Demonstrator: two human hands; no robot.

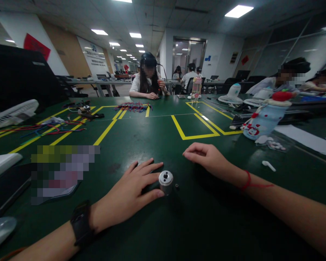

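My left hand (133, 190) spread, touching silver metal cylinder (166, 183); right hand (209, 159) curled, right of it, pinch I can't tell.

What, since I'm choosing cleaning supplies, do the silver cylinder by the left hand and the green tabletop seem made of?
Silver cylinder: probably metal, smooth and bright, judging by its grey shine and highlighted top edge.
Green tabletop: perhaps a rubber-like mat or laminate, low-gloss, given its soft, blurred reflections; the view leaves that open.
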